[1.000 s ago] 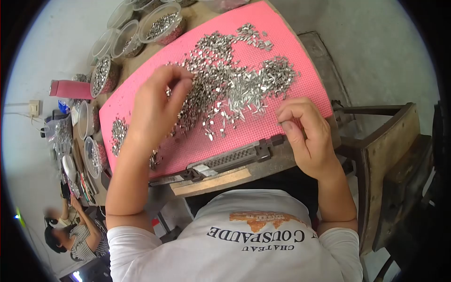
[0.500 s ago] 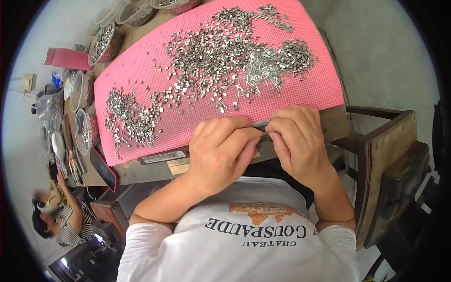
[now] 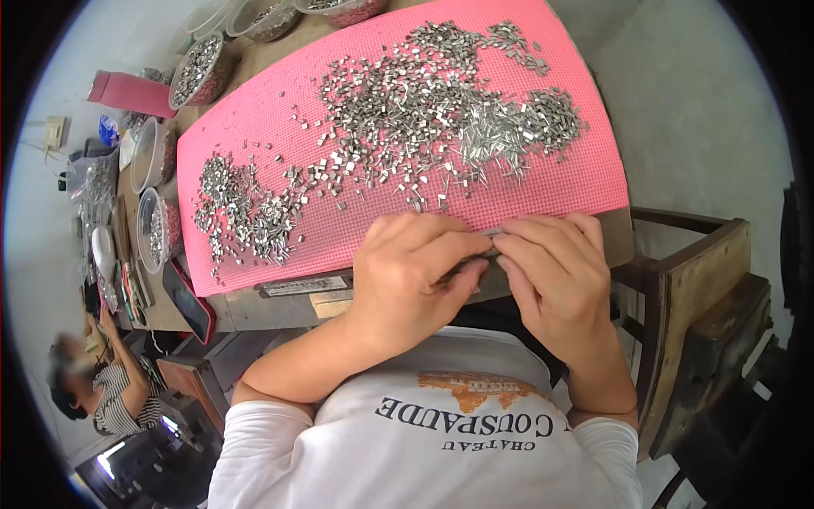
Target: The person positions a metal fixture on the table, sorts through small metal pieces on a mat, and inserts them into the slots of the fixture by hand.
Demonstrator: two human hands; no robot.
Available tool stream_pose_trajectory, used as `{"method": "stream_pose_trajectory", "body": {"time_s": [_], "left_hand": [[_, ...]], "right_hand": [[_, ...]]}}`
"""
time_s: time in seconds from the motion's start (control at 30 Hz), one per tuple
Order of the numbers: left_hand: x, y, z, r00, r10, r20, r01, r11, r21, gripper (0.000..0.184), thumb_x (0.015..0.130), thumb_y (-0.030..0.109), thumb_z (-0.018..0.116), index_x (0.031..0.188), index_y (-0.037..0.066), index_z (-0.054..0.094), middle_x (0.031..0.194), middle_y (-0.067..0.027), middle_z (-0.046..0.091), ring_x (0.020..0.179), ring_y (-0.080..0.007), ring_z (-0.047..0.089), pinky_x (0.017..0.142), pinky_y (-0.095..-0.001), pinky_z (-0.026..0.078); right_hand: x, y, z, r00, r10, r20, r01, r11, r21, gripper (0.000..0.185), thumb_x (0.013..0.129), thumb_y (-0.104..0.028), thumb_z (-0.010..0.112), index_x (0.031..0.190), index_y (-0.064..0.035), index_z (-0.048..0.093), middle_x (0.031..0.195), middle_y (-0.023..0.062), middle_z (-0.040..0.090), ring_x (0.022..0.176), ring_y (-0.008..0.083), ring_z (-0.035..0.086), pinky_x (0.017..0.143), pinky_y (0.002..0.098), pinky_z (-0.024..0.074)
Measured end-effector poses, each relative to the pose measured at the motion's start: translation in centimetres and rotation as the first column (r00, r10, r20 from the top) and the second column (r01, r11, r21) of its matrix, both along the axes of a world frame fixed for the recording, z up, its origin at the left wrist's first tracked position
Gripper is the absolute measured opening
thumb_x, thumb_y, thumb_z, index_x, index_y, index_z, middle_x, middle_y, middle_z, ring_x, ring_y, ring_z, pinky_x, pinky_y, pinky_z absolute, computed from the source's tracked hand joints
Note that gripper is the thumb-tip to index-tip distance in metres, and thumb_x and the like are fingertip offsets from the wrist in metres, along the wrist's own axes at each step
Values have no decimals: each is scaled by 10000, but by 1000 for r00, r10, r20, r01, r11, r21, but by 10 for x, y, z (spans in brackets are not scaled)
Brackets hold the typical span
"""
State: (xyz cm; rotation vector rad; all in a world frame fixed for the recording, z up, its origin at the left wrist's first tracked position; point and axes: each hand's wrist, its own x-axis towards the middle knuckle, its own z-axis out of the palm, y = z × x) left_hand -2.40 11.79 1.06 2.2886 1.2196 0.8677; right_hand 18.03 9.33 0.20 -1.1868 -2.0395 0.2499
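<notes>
A white short-sleeved T-shirt (image 3: 424, 441) with dark lettering and an orange-brown printed building lies nearest, just below the two forearms. Beyond it the left hand (image 3: 403, 276) and right hand (image 3: 555, 276) come together, their fingertips nearly meeting. The left hand's fingers are bent, with its thumb close to the index finger; the right hand's fingers are curled too, thumb and index finger almost closed. Something small and grey shows between the fingertips, but I cannot tell what it is or which hand has hold of it.

A long dark strip with a white printed label (image 3: 305, 286) runs out to the left from behind the left hand, along the near edge of a worn wooden table (image 3: 254, 316). Further to the left of that hand lies a dark phone with a red edge (image 3: 188, 301).

Just past both hands spreads a pink textured foam mat (image 3: 331, 242). On it lie small silver metal pieces (image 3: 390, 106), broadly scattered ahead of the hands, with thin silver pins (image 3: 496, 144) ahead of the right hand and a separate heap (image 3: 246, 208) ahead and left of the left hand.

Beyond the mat's left side stand clear round plastic tubs (image 3: 153, 157) and a pink cylindrical bottle (image 3: 131, 93). Far left of the hands, a person in a striped top (image 3: 119, 399) sits.
</notes>
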Motion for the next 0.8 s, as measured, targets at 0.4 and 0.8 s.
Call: {"method": "stream_pose_trajectory", "body": {"time_s": [0.4,0.8], "left_hand": [[-60,196,15,969,244,46,-214,914,-346,329,851,253,848,1063,6,801,900,-42,781,825,-92,697,759,-267,557],[-66,243,-13,969,230,-91,-247,871,-424,297,806,289,860,959,41,803,853,-58,779,769,-142,713,765,-313,577]], "right_hand": [[7,93,33,999,33,16,-34,998,47,129,850,-43,739,975,-44,709,890,86,702,842,285,667,835,410,469],[-41,226,1,992,110,54,-110,994,7,139,865,-111,677,944,-59,779,946,130,746,998,363,675,923,505,517]]}}
